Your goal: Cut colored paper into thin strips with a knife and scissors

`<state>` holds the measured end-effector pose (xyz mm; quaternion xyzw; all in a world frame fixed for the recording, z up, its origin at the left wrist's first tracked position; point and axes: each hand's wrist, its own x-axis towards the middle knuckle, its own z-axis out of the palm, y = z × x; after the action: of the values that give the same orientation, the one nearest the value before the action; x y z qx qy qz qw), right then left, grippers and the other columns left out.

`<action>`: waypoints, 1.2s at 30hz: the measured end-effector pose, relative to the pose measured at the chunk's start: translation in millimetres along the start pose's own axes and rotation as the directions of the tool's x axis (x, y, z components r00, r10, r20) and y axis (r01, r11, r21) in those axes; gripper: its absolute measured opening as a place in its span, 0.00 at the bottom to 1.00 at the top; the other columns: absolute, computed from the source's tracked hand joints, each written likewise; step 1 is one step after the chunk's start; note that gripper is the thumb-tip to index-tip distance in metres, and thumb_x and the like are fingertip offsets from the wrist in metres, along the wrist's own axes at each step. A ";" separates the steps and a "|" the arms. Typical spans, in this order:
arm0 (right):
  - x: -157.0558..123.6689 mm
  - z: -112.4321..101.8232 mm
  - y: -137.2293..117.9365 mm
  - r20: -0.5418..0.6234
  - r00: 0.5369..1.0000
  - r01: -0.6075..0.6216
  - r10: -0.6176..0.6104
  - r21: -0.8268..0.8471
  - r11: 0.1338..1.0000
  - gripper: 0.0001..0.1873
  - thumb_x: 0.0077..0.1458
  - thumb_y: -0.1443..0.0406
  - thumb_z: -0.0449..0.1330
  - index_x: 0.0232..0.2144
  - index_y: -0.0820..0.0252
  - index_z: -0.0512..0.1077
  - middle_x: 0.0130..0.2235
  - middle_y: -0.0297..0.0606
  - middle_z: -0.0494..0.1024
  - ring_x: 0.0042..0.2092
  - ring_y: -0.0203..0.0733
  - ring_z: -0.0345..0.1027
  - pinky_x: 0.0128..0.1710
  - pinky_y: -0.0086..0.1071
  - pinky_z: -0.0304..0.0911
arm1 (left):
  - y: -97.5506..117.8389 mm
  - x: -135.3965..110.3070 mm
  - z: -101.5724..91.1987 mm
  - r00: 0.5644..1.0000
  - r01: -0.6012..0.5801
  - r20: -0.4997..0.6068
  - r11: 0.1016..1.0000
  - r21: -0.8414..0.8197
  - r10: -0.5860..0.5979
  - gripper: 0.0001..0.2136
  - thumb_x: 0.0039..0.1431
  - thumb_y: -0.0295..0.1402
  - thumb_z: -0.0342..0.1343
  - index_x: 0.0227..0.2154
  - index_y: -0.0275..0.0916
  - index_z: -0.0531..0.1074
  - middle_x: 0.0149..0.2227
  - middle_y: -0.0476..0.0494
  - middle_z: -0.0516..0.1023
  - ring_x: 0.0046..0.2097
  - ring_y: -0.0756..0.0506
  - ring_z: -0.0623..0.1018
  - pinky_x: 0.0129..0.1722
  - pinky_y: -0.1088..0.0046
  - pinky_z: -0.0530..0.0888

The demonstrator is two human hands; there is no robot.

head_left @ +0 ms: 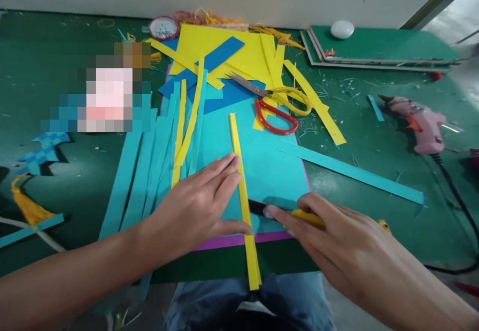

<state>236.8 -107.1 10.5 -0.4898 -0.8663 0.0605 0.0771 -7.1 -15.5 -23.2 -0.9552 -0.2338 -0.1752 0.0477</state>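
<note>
A narrow yellow paper strip (243,196), which looks folded lengthwise, lies upright over a light-blue paper sheet (277,171); its lower end sticks out past the table edge. My left hand (202,196) presses it down with straight fingertips and a spread thumb. My right hand (333,236) grips a yellow-handled utility knife (258,207), its dark blade touching or just beside the strip's right side. Above the hands rests a pair of scissors (267,91) with one yellow and one red handle loop. Several light-blue strips (130,176) lie left of my left hand.
Yellow sheets (220,47) and a small dish (163,28) are at the back. A pink glue gun (422,121) with a black cord lies right, below a green board (381,47). A woven blue piece (45,151) and yellow tassel (32,206) lie left, near a blurred patch.
</note>
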 end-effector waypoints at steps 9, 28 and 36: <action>0.7 -4.3 4.0 0.047 0.998 0.052 -0.050 -0.062 0.997 0.30 0.54 0.76 0.47 0.55 0.52 0.73 0.33 0.38 0.73 0.28 0.39 0.72 0.23 0.29 0.64 | -1.7 -1.9 -0.1 0.999 0.027 0.024 0.999 -0.025 -0.026 0.37 0.56 0.60 0.51 0.47 0.25 0.72 0.56 0.24 0.74 0.60 0.35 0.73 0.57 0.61 0.76; 6.8 2.1 3.0 0.058 0.995 0.090 -0.086 -0.069 0.994 0.30 0.54 0.76 0.47 0.57 0.60 0.70 0.34 0.41 0.73 0.30 0.41 0.72 0.27 0.33 0.69 | 2.1 0.3 -3.2 0.997 0.065 0.047 0.996 -0.068 -0.062 0.35 0.58 0.59 0.51 0.46 0.25 0.74 0.57 0.23 0.73 0.59 0.32 0.74 0.54 0.57 0.78; 13.5 9.1 3.2 0.052 0.997 0.073 -0.065 -0.161 0.984 0.30 0.55 0.77 0.46 0.59 0.65 0.66 0.35 0.45 0.72 0.31 0.44 0.71 0.28 0.37 0.70 | 3.4 2.4 -3.9 0.998 0.046 0.045 0.997 -0.056 -0.043 0.35 0.59 0.57 0.52 0.46 0.22 0.73 0.55 0.21 0.74 0.59 0.32 0.73 0.56 0.58 0.76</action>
<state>230.9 -94.1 2.1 -0.4625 -0.8864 -0.0017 0.0191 -4.8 -18.2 -18.7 -0.9543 -0.2508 -0.1620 0.0115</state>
